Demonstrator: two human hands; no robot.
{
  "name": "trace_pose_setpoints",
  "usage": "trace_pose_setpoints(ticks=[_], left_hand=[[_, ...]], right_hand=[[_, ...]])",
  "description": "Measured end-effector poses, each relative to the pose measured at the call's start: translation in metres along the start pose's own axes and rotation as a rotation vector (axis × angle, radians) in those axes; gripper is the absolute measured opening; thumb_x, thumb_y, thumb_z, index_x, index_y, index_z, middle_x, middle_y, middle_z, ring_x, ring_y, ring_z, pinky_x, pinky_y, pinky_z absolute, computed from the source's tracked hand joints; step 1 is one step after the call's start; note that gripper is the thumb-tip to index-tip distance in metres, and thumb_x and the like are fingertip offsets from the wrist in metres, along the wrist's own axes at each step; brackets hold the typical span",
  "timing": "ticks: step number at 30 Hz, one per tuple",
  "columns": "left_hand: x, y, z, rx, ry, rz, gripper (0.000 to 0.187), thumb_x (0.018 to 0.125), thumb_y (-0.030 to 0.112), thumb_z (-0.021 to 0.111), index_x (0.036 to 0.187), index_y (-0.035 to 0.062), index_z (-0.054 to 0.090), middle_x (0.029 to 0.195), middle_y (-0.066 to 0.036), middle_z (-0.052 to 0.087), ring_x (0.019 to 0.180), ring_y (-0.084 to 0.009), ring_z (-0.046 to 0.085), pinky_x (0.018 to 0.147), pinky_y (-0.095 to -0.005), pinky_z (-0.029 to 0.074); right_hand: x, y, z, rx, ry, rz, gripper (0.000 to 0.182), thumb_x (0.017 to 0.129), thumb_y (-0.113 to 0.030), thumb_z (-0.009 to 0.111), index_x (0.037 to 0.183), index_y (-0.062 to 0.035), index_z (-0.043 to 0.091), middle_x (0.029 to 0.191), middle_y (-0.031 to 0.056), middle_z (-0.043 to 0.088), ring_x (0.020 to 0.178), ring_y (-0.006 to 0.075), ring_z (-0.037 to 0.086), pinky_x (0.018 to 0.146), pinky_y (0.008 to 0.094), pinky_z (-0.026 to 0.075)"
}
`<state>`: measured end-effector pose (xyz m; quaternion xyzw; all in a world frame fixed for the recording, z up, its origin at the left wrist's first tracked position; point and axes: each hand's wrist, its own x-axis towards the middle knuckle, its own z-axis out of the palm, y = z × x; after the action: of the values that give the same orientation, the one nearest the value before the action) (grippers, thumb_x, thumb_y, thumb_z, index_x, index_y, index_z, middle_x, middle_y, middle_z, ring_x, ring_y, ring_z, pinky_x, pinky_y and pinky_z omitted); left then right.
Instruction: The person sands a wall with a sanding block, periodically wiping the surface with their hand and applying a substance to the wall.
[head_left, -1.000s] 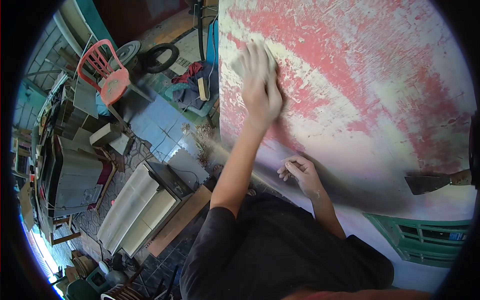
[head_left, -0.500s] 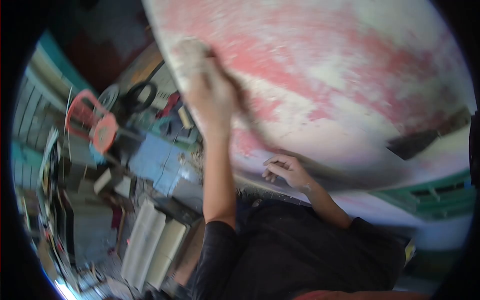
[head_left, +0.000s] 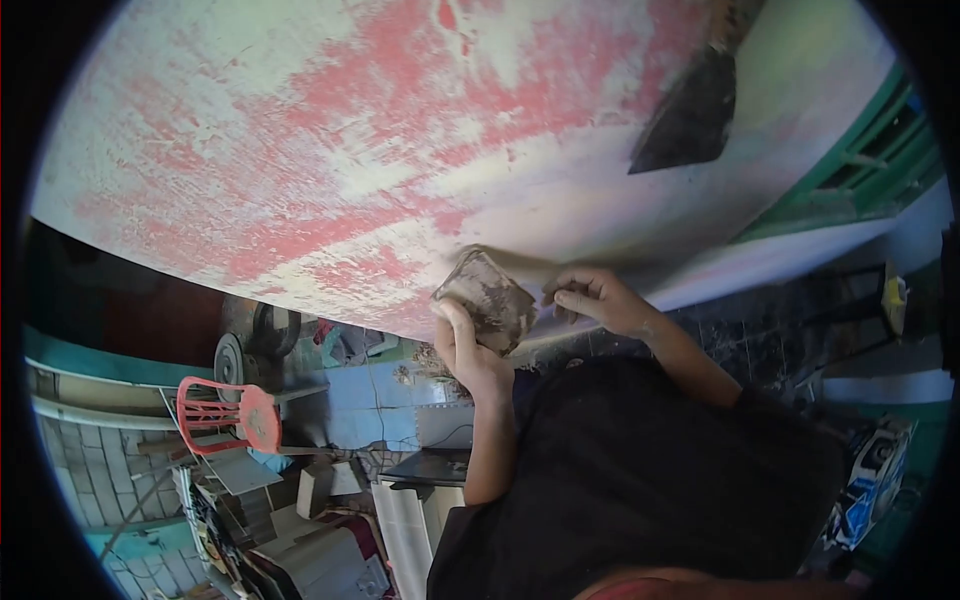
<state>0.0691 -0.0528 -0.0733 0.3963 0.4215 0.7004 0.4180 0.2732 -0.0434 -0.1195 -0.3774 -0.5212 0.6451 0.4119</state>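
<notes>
Left hand (head_left: 470, 350) raised, gripping sanding pad (head_left: 487, 297), apparently; right hand (head_left: 597, 298) loosely curled, on panel edge (head_left: 300, 290)

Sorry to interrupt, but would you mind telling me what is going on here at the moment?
A person in a dark shirt is working at a large curved surface with worn red and pale paint. The left hand holds a worn sanding pad near the surface's lower edge, and the right hand rests at that edge beside it. A dark scraper lies further up the surface. A red plastic chair stands among clutter below.

worn sandpaper sheet (head_left: 487, 298), folded, against panel edge (head_left: 330, 300)
</notes>
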Motion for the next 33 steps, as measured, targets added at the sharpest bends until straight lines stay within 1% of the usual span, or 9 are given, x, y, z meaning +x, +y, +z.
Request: trace_pose_setpoints(ticks=[1,3,7,9,12,15,18,27,33], left_hand=[[0.0,0.001,0.001,0.006,-0.011,-0.009,0.039,0.115,0.032,0.044,0.115,-0.0029,0.063,0.108,-0.009,0.065,0.1,-0.0145,0.059,0.087,-0.0314,0.048],[0.004,0.005,0.003,-0.33,-0.094,-0.294,0.042,0.115,0.032,0.044,0.129,-0.0039,0.06,0.118,-0.011,0.066,0.108,-0.0176,0.063,0.092,-0.0337,0.051],[0.003,0.002,-0.003,-0.404,-0.157,-0.342,0.045,0.115,0.033,0.043,0.137,-0.0041,0.056,0.123,-0.013,0.065,0.11,-0.0205,0.065,0.095,-0.0359,0.053],[0.002,0.0,-0.007,-0.466,-0.206,-0.355,0.044,0.115,0.033,0.043,0.137,-0.0034,0.056,0.124,-0.012,0.065,0.11,-0.0208,0.065,0.096,-0.0363,0.053],[-0.005,-0.001,-0.004,-0.454,-0.088,-0.39,0.047,0.116,0.036,0.038,0.137,-0.0027,0.055,0.119,-0.012,0.066,0.107,-0.0217,0.067,0.092,-0.0374,0.056],[-0.006,-0.007,-0.012,-0.537,-0.105,-0.418,0.048,0.116,0.037,0.038,0.138,-0.0018,0.054,0.12,-0.012,0.066,0.107,-0.0227,0.068,0.092,-0.038,0.056],[-0.007,-0.007,-0.017,-0.551,-0.123,-0.447,0.047,0.116,0.038,0.038,0.138,-0.0003,0.055,0.12,-0.012,0.066,0.107,-0.0227,0.068,0.093,-0.0384,0.057],[-0.028,-0.011,-0.011,-0.553,-0.026,-0.425,0.049,0.115,0.041,0.04,0.141,0.0014,0.052,0.125,-0.01,0.065,0.112,-0.021,0.066,0.097,-0.0385,0.055],[-0.036,-0.003,-0.005,-0.537,-0.009,-0.432,0.044,0.115,0.034,0.043,0.142,0.0013,0.051,0.131,-0.011,0.064,0.119,-0.0218,0.064,0.103,-0.039,0.052]], right_hand=[[-0.001,-0.004,0.0,-0.013,0.01,-0.022,0.022,0.108,-0.012,0.058,0.125,0.0,0.066,0.112,0.0076,0.072,0.096,0.0126,0.067,0.081,0.0304,0.056],[-0.002,-0.01,0.003,-0.018,0.012,-0.053,0.025,0.108,-0.011,0.059,0.127,0.0026,0.066,0.112,0.0067,0.07,0.099,0.0122,0.066,0.083,0.0304,0.055],[-0.001,-0.02,0.016,0.033,0.005,-0.086,0.025,0.106,-0.006,0.061,0.128,0.0029,0.065,0.114,0.0075,0.069,0.102,0.0123,0.065,0.086,0.0313,0.055],[0.001,-0.022,0.022,0.056,-0.048,-0.176,0.037,0.099,0.0,0.068,0.135,0.0026,0.06,0.118,0.0087,0.068,0.109,0.0131,0.064,0.09,0.0321,0.054],[-0.005,-0.036,0.033,-0.06,-0.114,-0.158,0.057,0.091,0.005,0.077,0.143,0.0018,0.053,0.126,0.0108,0.066,0.117,0.0152,0.063,0.098,0.0344,0.054],[-0.006,-0.035,0.04,-0.017,-0.168,-0.156,0.071,0.086,0.005,0.082,0.148,0.0014,0.048,0.131,0.0126,0.064,0.121,0.0177,0.064,0.103,0.036,0.054],[-0.008,-0.031,0.045,0.062,-0.157,-0.152,0.079,0.085,0.002,0.084,0.154,0.0001,0.045,0.132,0.0139,0.067,0.115,0.0158,0.066,0.099,0.0321,0.056],[-0.015,-0.034,0.05,-0.161,-0.165,-0.173,0.077,0.095,0.002,0.074,0.162,0.0006,0.034,0.138,0.016,0.066,0.116,0.0137,0.063,0.103,0.0333,0.053],[-0.02,-0.026,0.043,-0.127,-0.127,-0.237,0.069,0.095,0.0,0.072,0.157,0.0022,0.043,0.134,0.0156,0.068,0.114,0.0132,0.064,0.101,0.0315,0.052]])
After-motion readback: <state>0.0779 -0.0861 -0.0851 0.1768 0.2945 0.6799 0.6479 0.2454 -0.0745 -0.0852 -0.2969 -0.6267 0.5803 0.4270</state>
